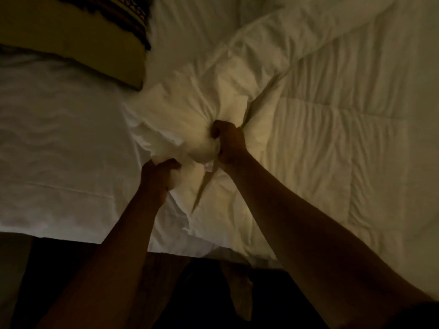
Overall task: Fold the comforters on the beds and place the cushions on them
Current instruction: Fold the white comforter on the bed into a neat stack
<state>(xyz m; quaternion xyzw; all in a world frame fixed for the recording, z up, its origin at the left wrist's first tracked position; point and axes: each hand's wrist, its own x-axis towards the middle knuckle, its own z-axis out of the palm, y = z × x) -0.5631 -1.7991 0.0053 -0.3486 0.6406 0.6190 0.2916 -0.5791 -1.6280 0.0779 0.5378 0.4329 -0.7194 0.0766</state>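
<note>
The comforter (297, 119) lay spread and rumpled over the right of the bed, not yet folded, its near corner bunched up between both fists. The left hand (158, 179) clutched one wad of fabric, the right hand (228, 143) another just beyond it, fingers curled tight. A dark patterned cushion (78, 36) sat at upper left on the bare sheet (54, 138), apparently still to be placed.

Bed sheet (59, 138): we see it white, lightly wrinkled, covering the mattress at left.
Floor (166, 269): we see it dark, below the bed's near edge.
</note>
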